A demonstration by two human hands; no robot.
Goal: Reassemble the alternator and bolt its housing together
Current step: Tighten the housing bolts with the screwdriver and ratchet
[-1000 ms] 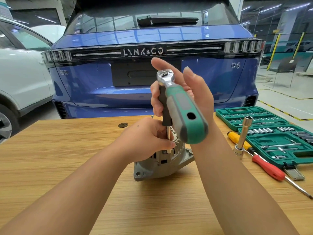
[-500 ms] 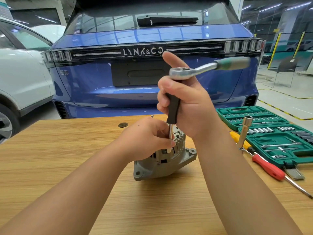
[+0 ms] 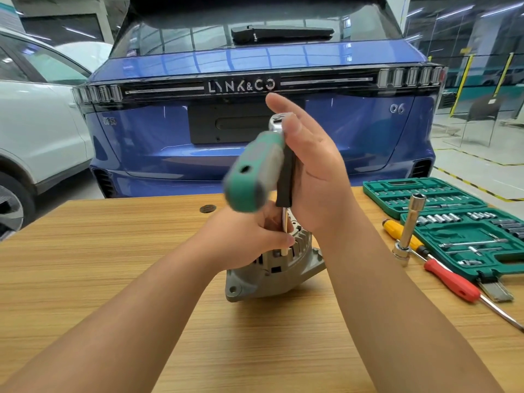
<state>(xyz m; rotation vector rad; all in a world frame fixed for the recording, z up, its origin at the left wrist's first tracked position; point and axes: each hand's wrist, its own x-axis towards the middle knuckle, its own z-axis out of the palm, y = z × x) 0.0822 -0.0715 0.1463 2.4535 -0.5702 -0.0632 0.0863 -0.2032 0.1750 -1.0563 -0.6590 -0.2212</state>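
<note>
Ratchet handle (image 3: pixel 256 171), green and grey and blurred with motion, now points toward the camera and to the left, whereas half a second ago it stuck out to the right, level with the blue car's (image 3: pixel 255 114) tail-light bar; a second ago it also pointed at the camera, a little further right. Its chrome head (image 3: pixel 276 121) sits on top of a black extension bar (image 3: pixel 285 177) that stands upright, with a thin steel shaft (image 3: pixel 284 225) running down from it to the alternator (image 3: pixel 276 268). The right hand (image 3: pixel 317 171) has changed too: before, its fingers were curled round the black bar, while now the palm lies against the bar and the ratchet head with the fingers mostly straight and pointing up, the thumb at the head. The left hand (image 3: pixel 249 236) has kept its place, fingers curled round the lower shaft and resting on the alternator's top. The alternator, a grey cast-metal housing with cooling slots round its upper rim and mounting ears with holes at the lower left and right, stands in the same spot near the middle of the wooden table (image 3: pixel 113 265), between the two forearms. To the right lie an open green socket case (image 3: pixel 453 222), a yellow-handled screwdriver (image 3: pixel 392 227), a red-handled screwdriver (image 3: pixel 450 280) and a tilted chrome socket wrench (image 3: pixel 409 228), all unmoved.
</note>
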